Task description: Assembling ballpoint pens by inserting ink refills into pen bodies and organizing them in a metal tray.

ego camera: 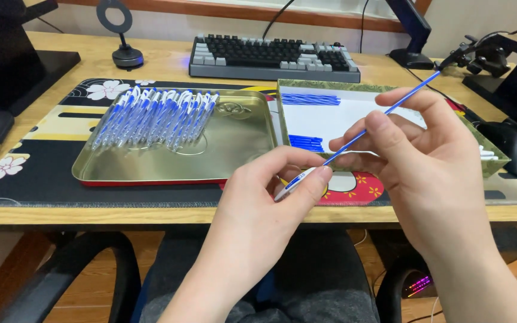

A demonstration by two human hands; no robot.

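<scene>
Two hands meeting above the bench point(151, 216) edge, sharing one long line. Left hand point(264, 197) pinching a pen barrel point(291, 182) between thumb and fingers, open end facing up and right. Right hand point(423, 149) pinching a thin blue refill point(390, 110) between thumb and forefinger, holding it slanting from upper right down to lower left, lower tip sitting at or just inside the barrel mouth. Refill and barrel lying nearly on one axis. Tray point(234, 149) of finished pens point(157, 116) lying well apart to the left; box point(330, 119) of spare refills sitting behind the hands.
</scene>
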